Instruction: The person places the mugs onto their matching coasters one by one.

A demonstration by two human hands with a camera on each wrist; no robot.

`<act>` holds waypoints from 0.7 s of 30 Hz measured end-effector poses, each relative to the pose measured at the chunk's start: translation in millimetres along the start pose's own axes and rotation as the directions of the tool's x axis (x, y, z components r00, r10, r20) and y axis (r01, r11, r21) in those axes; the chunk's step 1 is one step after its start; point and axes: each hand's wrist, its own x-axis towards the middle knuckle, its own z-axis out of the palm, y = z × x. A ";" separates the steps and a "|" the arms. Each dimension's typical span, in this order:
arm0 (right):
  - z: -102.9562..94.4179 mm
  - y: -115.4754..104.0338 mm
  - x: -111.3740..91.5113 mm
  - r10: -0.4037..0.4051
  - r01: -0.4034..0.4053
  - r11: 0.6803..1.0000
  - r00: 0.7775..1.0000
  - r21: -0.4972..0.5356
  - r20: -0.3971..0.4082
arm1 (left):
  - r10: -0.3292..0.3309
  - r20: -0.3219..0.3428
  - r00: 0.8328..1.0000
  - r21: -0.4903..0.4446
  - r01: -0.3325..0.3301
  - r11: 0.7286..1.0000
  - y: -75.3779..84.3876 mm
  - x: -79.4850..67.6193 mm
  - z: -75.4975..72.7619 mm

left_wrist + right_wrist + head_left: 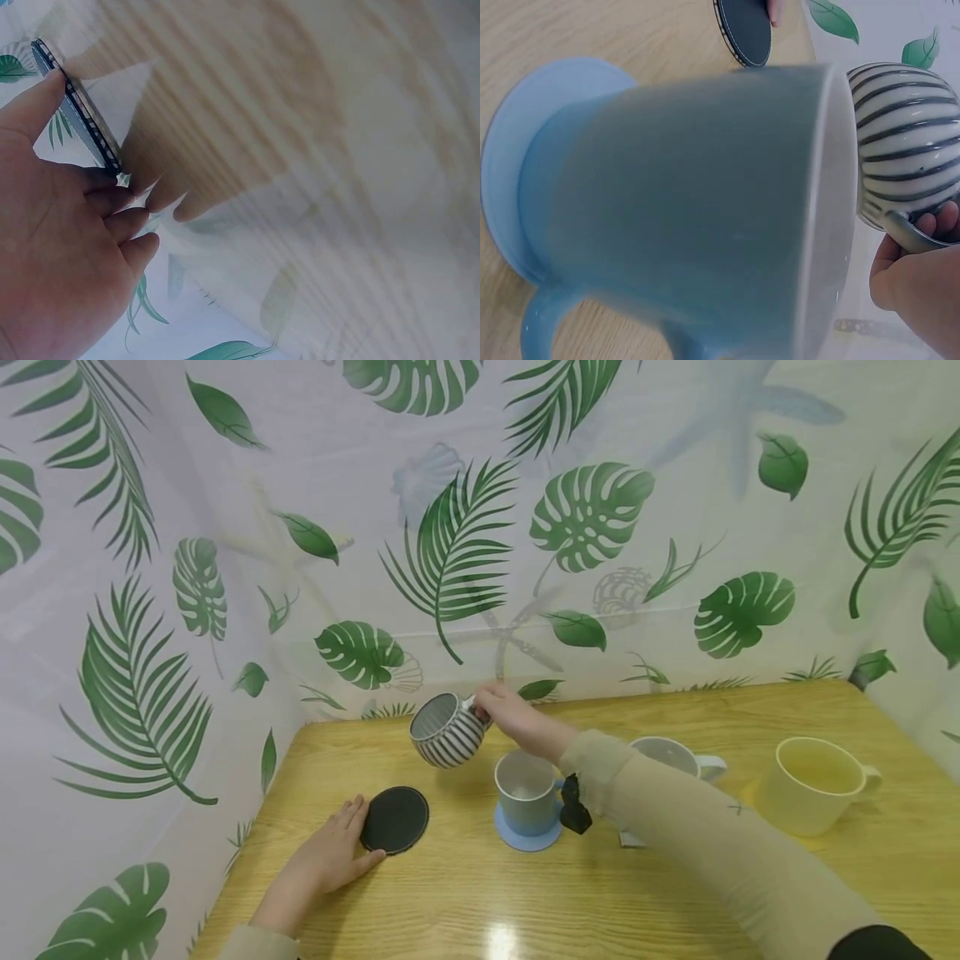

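My right hand (513,714) grips the handle of a round, black-and-white striped mug (452,745). That mug is held above the table, tilted with its mouth toward the left. In the right wrist view the fingers (946,217) curl through the handle. At the left, my left hand (322,858) has its thumb and fingers around the edge of a round black coaster (396,821) low at the tabletop. The left wrist view shows this coaster (82,112) nearly edge-on, with light stitching along its rim. Between the hands, a grey-blue mug (527,802) stands on a light blue coaster (528,844).
Behind the right forearm stands a white mug (663,750), partly hidden by the sleeve. Farther right is a yellow mug (813,789). The wooden table (435,902) meets a leaf-printed cloth (480,568) at its back and sides.
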 end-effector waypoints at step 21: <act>32.2 -10.2 -6.9 0.032 -0.031 0.998 0.999 0.057 -0.019 | 0.005 -0.004 1.000 0.005 -0.005 1.000 -3.4 2.7 2.0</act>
